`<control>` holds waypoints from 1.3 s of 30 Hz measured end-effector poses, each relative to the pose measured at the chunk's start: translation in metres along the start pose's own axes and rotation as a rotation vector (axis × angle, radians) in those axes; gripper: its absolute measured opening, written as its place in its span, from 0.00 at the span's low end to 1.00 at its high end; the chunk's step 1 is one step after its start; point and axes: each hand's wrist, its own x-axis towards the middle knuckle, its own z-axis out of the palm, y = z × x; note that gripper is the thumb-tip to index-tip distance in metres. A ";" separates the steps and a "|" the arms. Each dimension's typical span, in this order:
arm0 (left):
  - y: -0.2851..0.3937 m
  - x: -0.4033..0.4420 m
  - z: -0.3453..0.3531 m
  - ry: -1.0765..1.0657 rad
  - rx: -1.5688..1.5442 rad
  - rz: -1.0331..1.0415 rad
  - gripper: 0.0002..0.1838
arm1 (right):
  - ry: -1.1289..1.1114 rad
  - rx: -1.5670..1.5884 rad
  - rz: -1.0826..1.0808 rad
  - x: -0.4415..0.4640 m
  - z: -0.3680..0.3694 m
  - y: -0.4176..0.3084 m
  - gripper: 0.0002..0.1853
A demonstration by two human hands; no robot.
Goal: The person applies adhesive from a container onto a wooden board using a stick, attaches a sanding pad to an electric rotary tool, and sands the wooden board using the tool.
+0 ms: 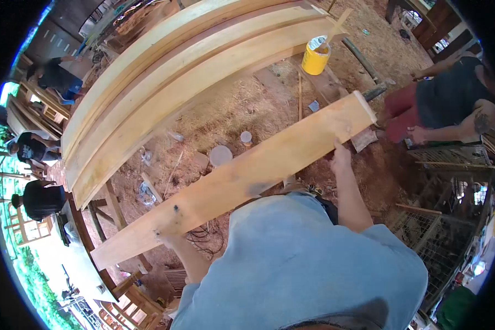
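Observation:
A long, pale wooden plank with a few dark knots stretches diagonally in front of my body. Near its lower left part, my left hand is closed on the near edge. My right hand grips the same edge toward the upper right end; its fingertips are partly hidden by the wood. Just beyond that right end, a yellow bucket with a flat wooden stick standing in it rests on a board.
Several long planks lie side by side on supports ahead. A person in dark clothes stands close on the right; others are at the left. A white lid-like disc and wood shavings lie on the ground. Wire mesh crates stand right.

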 end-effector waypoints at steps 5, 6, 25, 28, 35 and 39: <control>-0.069 0.022 -0.024 -0.386 -0.164 0.022 0.35 | -0.051 -1.044 -0.336 0.018 -0.068 -0.079 0.26; -0.069 -0.022 -0.008 -0.239 -0.073 0.014 0.36 | 0.034 -1.267 -0.410 0.012 -0.062 -0.101 0.22; -0.061 -0.130 -0.020 0.352 0.999 0.869 0.11 | -0.703 -0.582 -0.977 0.163 0.183 -0.182 0.39; -0.075 -0.106 -0.014 0.008 0.698 0.813 0.11 | -0.638 -0.428 -1.012 0.166 0.196 -0.160 0.38; -0.045 -0.145 0.057 -0.384 0.899 0.706 0.15 | -1.003 -0.624 -0.998 0.061 0.211 -0.108 0.32; -0.019 -0.150 0.089 -0.572 0.879 0.643 0.16 | -1.240 -0.502 -0.814 -0.072 0.219 -0.015 0.36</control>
